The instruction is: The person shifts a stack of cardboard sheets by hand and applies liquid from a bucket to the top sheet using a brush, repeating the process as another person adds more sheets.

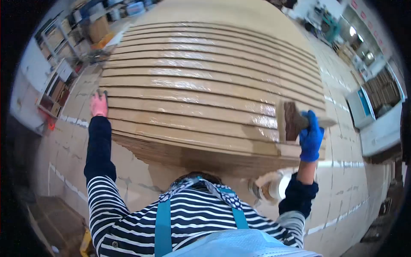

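A wide stack of brown cardboard sheets (pixel 192 92) lies in front of me, fanned out so that their edges form stepped strips. Shiny wet-looking patches run across the middle and right of the strips. My right hand (pixel 311 137), in a blue glove, grips a broad brush (pixel 292 121) by its handle over the right end of the front strips. Whether the bristles touch the cardboard is hard to tell. My left hand (pixel 99 104), in a pink glove with dark fingertips, rests at the stack's left edge, fingers apart and holding nothing.
Below the stack's front edge, near my right side, stands a round container (pixel 274 188), partly hidden. A white cabinet (pixel 381 132) is at the right, with stacked cardboard (pixel 381 92) behind it. Shelving (pixel 55 85) and boxes line the left.
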### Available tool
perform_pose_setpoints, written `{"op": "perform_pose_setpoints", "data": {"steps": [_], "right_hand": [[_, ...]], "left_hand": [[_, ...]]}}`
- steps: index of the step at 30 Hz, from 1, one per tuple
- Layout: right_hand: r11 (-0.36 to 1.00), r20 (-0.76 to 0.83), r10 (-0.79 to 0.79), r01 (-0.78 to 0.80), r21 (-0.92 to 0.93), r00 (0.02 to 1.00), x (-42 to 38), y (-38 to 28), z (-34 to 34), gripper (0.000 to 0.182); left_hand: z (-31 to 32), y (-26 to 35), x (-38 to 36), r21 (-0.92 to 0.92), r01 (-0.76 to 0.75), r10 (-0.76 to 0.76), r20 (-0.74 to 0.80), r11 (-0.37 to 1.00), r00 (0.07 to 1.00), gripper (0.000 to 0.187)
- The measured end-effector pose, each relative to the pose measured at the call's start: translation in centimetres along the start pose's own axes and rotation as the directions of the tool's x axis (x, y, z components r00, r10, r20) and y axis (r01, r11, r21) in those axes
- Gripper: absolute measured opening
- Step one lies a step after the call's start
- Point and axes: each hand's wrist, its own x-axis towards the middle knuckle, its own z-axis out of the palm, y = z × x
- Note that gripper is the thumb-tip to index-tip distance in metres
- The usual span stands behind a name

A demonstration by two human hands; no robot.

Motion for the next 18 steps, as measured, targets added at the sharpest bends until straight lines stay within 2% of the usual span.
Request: {"op": "perform_pose_setpoints", "data": {"steps": [2, 3, 4, 5, 6, 7, 8, 9, 10, 12, 14, 16, 18], "right_hand": [[0.980, -0.039, 0.184, -0.180, 0.084, 0.982, -0.5, 1.2, -1.0, 0.033], [0.526, 0.140, 0.577, -0.497, 0.690, 0.805, -0.3, 0.3, -1.9, 0.032], [0.146, 0.221, 0.673, -0.420, 0.896, 0.706, 0.0, 1.2, -2.0, 0.029], [-0.004, 0.277, 0.615, -0.348, 0.938, 0.738, -0.1, 2.6, -2.3, 0.027], [0.039, 0.237, 0.732, -0.387, 0.921, 0.638, 0.9, 1.9, -2.3, 0.024], [-0.037, 0.277, 0.722, -0.365, 0.930, 0.634, 0.6, 3.0, -2.5, 0.023], [-0.090, 0.316, 0.670, -0.350, 0.932, 0.671, -0.3, 4.7, -3.0, 0.022], [0.004, 0.194, 0.778, -0.313, 0.950, 0.597, 0.7, 1.6, -3.0, 0.023], [0.177, 0.051, 0.811, -0.328, 0.928, 0.583, 0.3, 0.8, -3.4, 0.022], [0.180, 0.071, 0.716, -0.282, 0.942, 0.694, -2.9, 2.7, -7.2, 0.028], [0.048, 0.195, 0.683, -0.310, 0.950, 0.704, -6.9, 2.6, -11.5, 0.031], [0.040, 0.211, 0.603, -0.293, 0.955, 0.769, -13.5, 2.8, -14.7, 0.023], [0.030, 0.079, 0.799, -0.172, 0.985, 0.596, -21.4, 3.2, -15.8, 0.027]], "left_hand": [[2.2, -2.2, 2.1, 0.286, -0.330, 0.297, 0.152, 0.900, 0.943, 0.050], [3.8, -3.7, 3.3, 0.360, -0.402, 0.413, 0.052, 0.841, 0.909, 0.048], [5.0, -4.6, 3.8, 0.432, -0.451, 0.522, -0.053, 0.781, 0.852, 0.046], [3.8, -2.9, 2.4, 0.183, -0.349, 0.373, -0.118, 0.919, 0.920, 0.046], [1.8, -1.4, 1.3, -0.077, -0.209, 0.199, -0.125, 0.975, 0.972, 0.046], [2.1, -1.6, 1.5, -0.132, -0.203, 0.189, -0.117, 0.970, 0.975, 0.047], [2.8, -2.1, 2.3, -0.185, -0.200, 0.183, -0.102, 0.962, 0.978, 0.048], [3.3, -2.6, 2.8, -0.178, -0.200, 0.190, -0.074, 0.964, 0.979, 0.048], [3.8, -3.0, 3.0, -0.170, -0.201, 0.196, -0.047, 0.965, 0.980, 0.049], [4.5, -3.4, 3.6, -0.247, -0.375, 0.334, -0.191, 0.893, 0.923, 0.048], [4.8, -3.5, 4.2, -0.380, -0.347, 0.310, -0.157, 0.857, 0.938, 0.046], [3.4, -2.4, 2.9, -0.138, -0.395, 0.359, -0.225, 0.908, 0.906, 0.042], [5.3, -4.9, 5.5, -0.024, -0.220, 0.209, -0.229, 0.975, 0.951, 0.048]]}}
